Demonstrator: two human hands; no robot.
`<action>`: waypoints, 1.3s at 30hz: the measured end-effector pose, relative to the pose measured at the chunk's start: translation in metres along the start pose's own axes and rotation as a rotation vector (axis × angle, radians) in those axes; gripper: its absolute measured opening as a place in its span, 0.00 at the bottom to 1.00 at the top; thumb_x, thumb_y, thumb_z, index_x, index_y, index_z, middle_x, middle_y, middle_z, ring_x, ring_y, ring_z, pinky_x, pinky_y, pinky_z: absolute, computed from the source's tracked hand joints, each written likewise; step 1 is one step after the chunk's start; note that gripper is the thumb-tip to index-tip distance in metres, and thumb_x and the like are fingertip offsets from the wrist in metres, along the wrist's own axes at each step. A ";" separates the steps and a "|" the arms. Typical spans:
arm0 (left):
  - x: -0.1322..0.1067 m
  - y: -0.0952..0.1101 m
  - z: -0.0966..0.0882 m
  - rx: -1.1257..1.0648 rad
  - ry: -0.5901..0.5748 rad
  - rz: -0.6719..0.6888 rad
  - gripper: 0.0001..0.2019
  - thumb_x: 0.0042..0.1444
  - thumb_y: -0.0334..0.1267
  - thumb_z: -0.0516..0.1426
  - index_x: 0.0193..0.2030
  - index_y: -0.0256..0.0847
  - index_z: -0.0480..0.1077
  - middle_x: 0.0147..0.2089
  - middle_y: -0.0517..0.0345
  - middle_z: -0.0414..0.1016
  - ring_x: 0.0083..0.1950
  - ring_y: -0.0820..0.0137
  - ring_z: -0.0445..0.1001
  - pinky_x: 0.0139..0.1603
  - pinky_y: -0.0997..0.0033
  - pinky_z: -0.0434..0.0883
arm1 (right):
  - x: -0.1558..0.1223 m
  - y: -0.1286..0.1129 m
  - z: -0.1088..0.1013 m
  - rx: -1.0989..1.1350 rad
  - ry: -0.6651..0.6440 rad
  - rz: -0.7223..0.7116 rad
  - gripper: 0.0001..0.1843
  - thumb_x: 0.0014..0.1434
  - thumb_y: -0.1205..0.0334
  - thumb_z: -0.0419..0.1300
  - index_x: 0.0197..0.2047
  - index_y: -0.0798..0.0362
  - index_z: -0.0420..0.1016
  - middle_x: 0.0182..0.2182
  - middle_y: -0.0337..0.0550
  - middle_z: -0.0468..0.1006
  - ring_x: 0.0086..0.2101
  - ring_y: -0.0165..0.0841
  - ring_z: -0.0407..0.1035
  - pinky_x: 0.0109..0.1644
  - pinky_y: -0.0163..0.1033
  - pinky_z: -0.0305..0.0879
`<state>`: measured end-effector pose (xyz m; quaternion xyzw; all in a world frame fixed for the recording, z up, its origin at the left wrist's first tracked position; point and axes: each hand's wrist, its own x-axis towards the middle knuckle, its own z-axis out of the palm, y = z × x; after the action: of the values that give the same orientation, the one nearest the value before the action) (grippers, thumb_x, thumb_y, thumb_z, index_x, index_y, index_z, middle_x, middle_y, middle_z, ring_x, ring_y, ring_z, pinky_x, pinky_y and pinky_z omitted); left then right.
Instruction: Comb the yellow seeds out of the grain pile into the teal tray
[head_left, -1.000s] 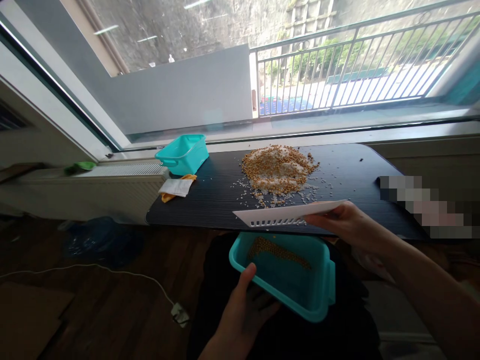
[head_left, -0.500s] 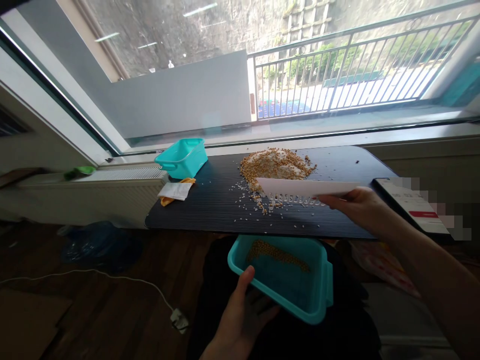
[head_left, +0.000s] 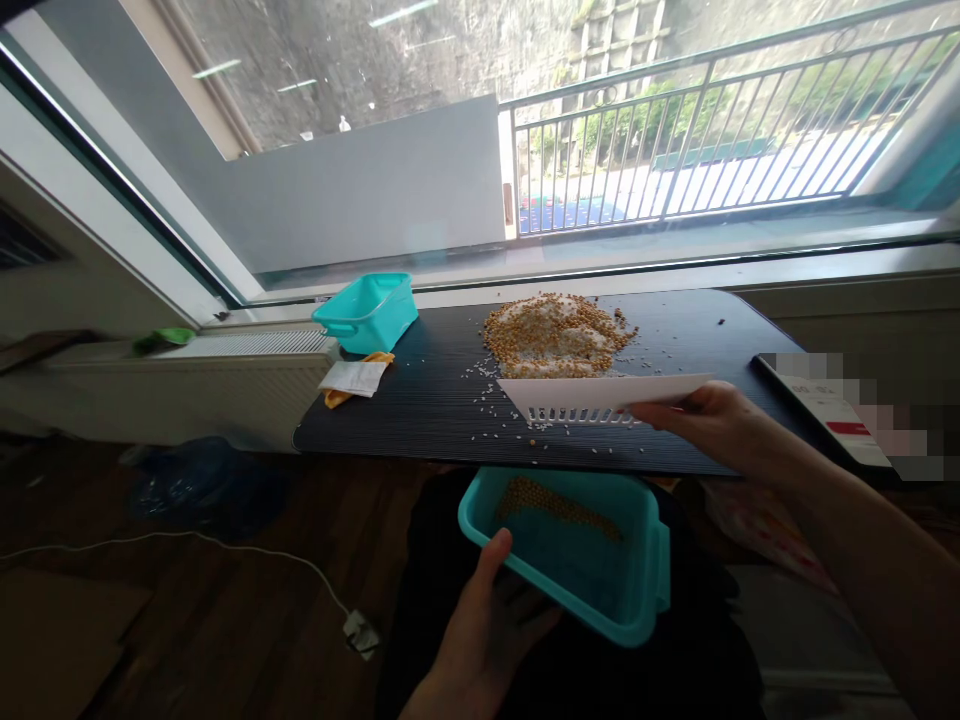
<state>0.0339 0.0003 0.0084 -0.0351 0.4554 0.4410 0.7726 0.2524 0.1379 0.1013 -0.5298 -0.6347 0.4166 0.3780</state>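
My left hand [head_left: 480, 625] grips the near left rim of a teal plastic basket [head_left: 581, 560], held below the table's front edge; a band of yellow beans [head_left: 555, 500] lies inside it. My right hand [head_left: 709, 420] holds a white slotted tray [head_left: 596, 395] by its right end, resting on the black table [head_left: 420, 400] just in front of a pile of yellow beans mixed with white grains [head_left: 555, 332]. Loose grains are scattered around the tray.
A second teal basket [head_left: 367, 310] stands at the table's back left, with a white and yellow packet [head_left: 352, 378] beside it. A phone [head_left: 825, 410] lies at the right. A radiator [head_left: 172, 375] is left of the table. A cable and plug [head_left: 356, 630] lie on the wooden floor.
My right hand carried the white tray from the table's front edge forward to the pile, then drew it slightly back toward me. The left hand and basket stayed almost still.
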 end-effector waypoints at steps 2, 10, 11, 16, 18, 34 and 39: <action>0.000 0.000 0.000 0.003 0.010 0.003 0.30 0.54 0.52 0.54 0.60 0.37 0.58 0.54 0.41 0.71 0.52 0.54 0.72 0.54 0.54 0.65 | 0.000 -0.001 0.001 0.010 -0.014 0.008 0.18 0.36 0.48 0.67 0.23 0.56 0.79 0.22 0.43 0.76 0.25 0.32 0.66 0.27 0.37 0.64; -0.003 0.001 0.005 0.005 0.029 0.007 0.29 0.54 0.51 0.54 0.59 0.38 0.59 0.54 0.42 0.71 0.52 0.55 0.73 0.54 0.54 0.66 | -0.014 0.001 0.003 -0.004 -0.117 0.017 0.21 0.38 0.46 0.67 0.28 0.57 0.81 0.23 0.42 0.77 0.25 0.31 0.66 0.28 0.37 0.65; -0.003 0.001 0.005 0.007 0.027 0.007 0.29 0.54 0.51 0.54 0.59 0.38 0.59 0.54 0.42 0.71 0.52 0.55 0.72 0.54 0.54 0.66 | -0.015 0.000 0.003 -0.011 -0.107 0.014 0.21 0.38 0.46 0.67 0.28 0.56 0.81 0.23 0.42 0.77 0.25 0.31 0.66 0.28 0.37 0.65; -0.003 0.001 0.004 0.009 0.015 0.008 0.29 0.55 0.51 0.54 0.59 0.37 0.59 0.54 0.41 0.70 0.52 0.55 0.72 0.55 0.54 0.65 | -0.008 0.000 -0.005 -0.073 0.163 0.041 0.21 0.37 0.46 0.66 0.29 0.54 0.80 0.27 0.44 0.79 0.26 0.34 0.69 0.30 0.40 0.66; -0.003 0.001 0.004 0.002 0.016 0.007 0.29 0.54 0.51 0.54 0.59 0.37 0.59 0.54 0.41 0.70 0.52 0.55 0.72 0.55 0.54 0.65 | -0.001 0.004 -0.008 -0.096 0.207 0.067 0.20 0.36 0.47 0.67 0.29 0.54 0.80 0.27 0.44 0.80 0.27 0.34 0.69 0.30 0.40 0.66; -0.001 0.000 0.004 -0.007 0.019 0.010 0.29 0.55 0.51 0.54 0.60 0.38 0.58 0.54 0.41 0.70 0.53 0.55 0.72 0.54 0.53 0.65 | -0.004 -0.003 -0.011 -0.042 0.137 0.062 0.17 0.32 0.48 0.67 0.19 0.53 0.78 0.21 0.42 0.77 0.24 0.32 0.67 0.28 0.39 0.66; -0.002 0.000 0.003 0.002 0.008 0.007 0.28 0.55 0.51 0.53 0.59 0.37 0.59 0.54 0.41 0.71 0.52 0.54 0.72 0.55 0.53 0.65 | -0.002 -0.001 -0.008 -0.007 0.146 0.077 0.17 0.32 0.49 0.68 0.22 0.54 0.78 0.23 0.42 0.77 0.24 0.31 0.66 0.30 0.39 0.65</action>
<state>0.0357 0.0001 0.0115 -0.0345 0.4589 0.4431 0.7693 0.2604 0.1365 0.1049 -0.5839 -0.5861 0.3890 0.4051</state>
